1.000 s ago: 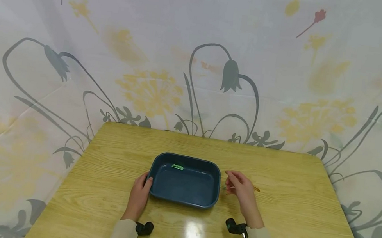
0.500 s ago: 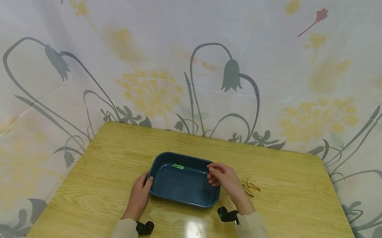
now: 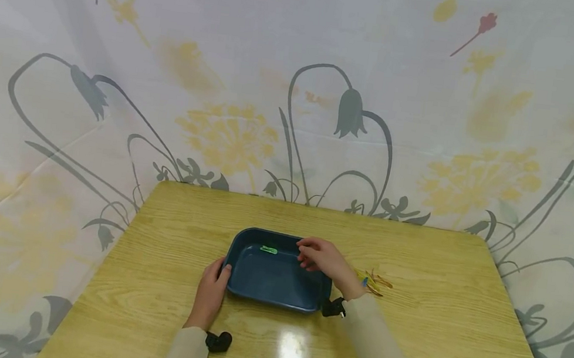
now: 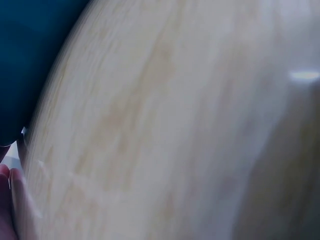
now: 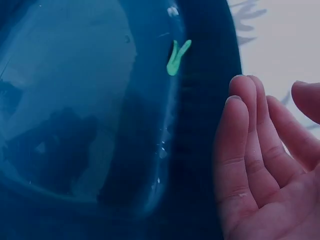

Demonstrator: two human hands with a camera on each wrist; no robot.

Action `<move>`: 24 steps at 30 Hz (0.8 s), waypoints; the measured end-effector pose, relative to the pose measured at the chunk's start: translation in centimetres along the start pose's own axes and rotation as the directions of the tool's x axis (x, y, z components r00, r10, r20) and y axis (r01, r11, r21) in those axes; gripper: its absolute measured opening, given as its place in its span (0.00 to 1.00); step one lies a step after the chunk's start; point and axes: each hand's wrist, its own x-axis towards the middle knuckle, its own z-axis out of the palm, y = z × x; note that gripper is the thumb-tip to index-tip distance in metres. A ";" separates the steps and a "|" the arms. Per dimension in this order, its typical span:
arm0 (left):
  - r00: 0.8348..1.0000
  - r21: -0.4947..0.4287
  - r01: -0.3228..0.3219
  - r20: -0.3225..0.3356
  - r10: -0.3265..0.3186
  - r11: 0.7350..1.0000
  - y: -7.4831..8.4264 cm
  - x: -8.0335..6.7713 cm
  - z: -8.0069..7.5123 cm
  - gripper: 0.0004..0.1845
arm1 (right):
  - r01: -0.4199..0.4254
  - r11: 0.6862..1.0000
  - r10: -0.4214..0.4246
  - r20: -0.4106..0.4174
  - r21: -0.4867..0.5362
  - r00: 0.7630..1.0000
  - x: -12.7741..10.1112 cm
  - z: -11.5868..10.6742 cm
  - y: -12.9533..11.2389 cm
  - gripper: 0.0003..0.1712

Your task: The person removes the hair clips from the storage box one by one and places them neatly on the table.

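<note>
A dark blue rectangular tray [image 3: 233,279] sits mid-table. One small green clip [image 3: 268,250] lies on its floor near the far wall, also seen as the green clip [image 5: 176,57] in the right wrist view. My left hand [image 3: 210,289] lies flat on the table, thumb against the tray's near left corner. My right hand [image 3: 316,255] hovers over the tray's far right part. Its fingers [image 5: 240,150] look relaxed and spread by the tray rim [image 5: 200,125], with nothing seen between them. The left wrist view is blurred: tray edge [image 4: 20,65], bare wood, a fingertip [image 4: 7,200].
A small heap of coloured clips [image 3: 374,281] lies on the wooden table [image 3: 434,337] just right of the tray. A flowered cloth backdrop [image 3: 297,86] hangs behind and around the table. Black wrist mounts [image 3: 217,342] sit on both sleeves.
My right hand has moved left from the clip heap to above the tray's far right part. The left hand and the tray have stayed put.
</note>
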 end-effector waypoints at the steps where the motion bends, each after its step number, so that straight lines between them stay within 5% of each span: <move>1: 1.000 0.002 -0.002 -0.002 0.002 1.000 0.1 0.0 0.0 0.31 | -0.003 1.000 0.003 0.002 -0.008 1.000 0.2 0.1 0.0 0.20; 24: 1.000 0.001 -0.012 0.010 0.012 1.000 0.0 0.0 -0.1 0.30 | -0.144 0.987 0.151 0.123 -0.064 0.981 4.4 3.5 0.8 0.26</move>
